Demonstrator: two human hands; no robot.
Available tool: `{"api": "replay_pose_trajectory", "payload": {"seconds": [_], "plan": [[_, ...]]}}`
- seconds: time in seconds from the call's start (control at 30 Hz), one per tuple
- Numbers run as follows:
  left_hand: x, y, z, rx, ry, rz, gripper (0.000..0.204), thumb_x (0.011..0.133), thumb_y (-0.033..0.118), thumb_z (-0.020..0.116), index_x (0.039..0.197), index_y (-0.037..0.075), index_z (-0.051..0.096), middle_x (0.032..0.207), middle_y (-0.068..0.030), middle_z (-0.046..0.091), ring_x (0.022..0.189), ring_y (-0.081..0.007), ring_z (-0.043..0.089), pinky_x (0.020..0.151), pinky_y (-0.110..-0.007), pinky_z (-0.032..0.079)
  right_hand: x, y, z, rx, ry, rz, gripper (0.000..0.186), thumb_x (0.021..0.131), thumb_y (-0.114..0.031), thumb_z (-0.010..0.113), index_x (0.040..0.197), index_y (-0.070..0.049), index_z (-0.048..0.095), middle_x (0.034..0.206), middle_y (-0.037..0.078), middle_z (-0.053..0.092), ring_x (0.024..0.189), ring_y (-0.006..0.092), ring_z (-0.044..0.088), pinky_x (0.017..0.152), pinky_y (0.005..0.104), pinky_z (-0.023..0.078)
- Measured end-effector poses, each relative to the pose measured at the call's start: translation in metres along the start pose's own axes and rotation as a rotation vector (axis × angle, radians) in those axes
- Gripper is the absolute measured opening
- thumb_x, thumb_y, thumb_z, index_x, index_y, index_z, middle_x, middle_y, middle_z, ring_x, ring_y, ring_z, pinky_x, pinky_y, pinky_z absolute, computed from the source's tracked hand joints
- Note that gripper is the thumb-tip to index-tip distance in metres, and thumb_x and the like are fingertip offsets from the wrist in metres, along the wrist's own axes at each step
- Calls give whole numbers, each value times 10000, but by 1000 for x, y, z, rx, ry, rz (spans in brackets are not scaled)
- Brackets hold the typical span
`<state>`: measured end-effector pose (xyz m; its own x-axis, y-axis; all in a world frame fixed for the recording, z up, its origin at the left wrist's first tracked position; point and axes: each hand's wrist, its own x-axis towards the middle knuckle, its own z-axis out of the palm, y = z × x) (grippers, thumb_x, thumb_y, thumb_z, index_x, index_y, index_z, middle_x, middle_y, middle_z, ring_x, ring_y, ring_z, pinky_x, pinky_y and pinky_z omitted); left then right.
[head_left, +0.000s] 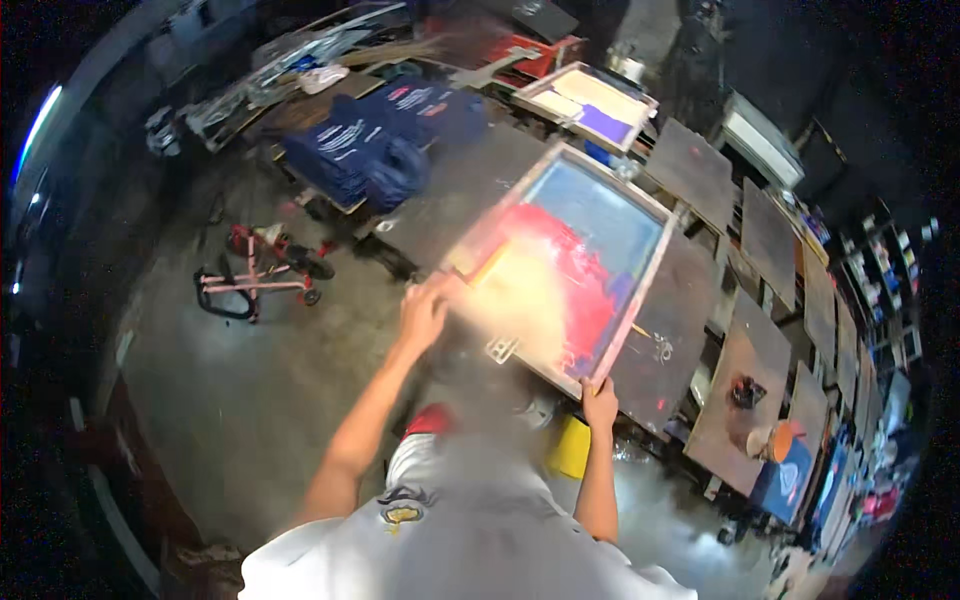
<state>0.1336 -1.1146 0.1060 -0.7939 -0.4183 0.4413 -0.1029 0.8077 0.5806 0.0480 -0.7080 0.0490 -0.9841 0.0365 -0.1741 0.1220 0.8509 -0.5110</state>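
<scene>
A wooden-edged screen printing frame (655, 255) lies tilted in front of me, its mesh blue-grey at the far end. Red ink (585, 300) spreads over the middle, and a blurred pale yellow area (520, 305) covers the near left part. A thin yellow strip (490, 263) crosses the frame's left side. My left hand (425, 310) is closed at the near left corner, slightly smeared by motion. At the near right corner, my right hand (600, 402) grips the rim with the thumb on top. Below the frame, its support is partly hidden.
Folded navy shirts (350, 150) lie on a table to the far left. A second frame (605, 120) with purple ink stands beyond mine. Dark printing boards (745, 380) line the right side. A small bicycle (255, 275) stands on the left floor; a yellow container (570, 448) sits below.
</scene>
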Motion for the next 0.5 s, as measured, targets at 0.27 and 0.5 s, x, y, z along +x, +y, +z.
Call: {"api": "replay_pose_trajectory", "payload": {"seconds": [0.27,0.5], "plan": [[80,-88,49,120,-253,-361,419,1018,406,428,1065,60,661,998,-249,678,963,-449,631,860,-506,488,-4,-9,5,88,56,92,778,806,-562,679,1365,-43,523,1190,283,646,1103,458,617,947,503,484],[101,-85,53,312,-461,-504,643,1031,479,289,1006,-13,702,1043,-281,682,1017,-470,636,908,-543,485,-7,-13,9,62,194,101,712,774,-532,707,1265,-24,618,1078,276,685,1034,426,661,889,467,516]]}}
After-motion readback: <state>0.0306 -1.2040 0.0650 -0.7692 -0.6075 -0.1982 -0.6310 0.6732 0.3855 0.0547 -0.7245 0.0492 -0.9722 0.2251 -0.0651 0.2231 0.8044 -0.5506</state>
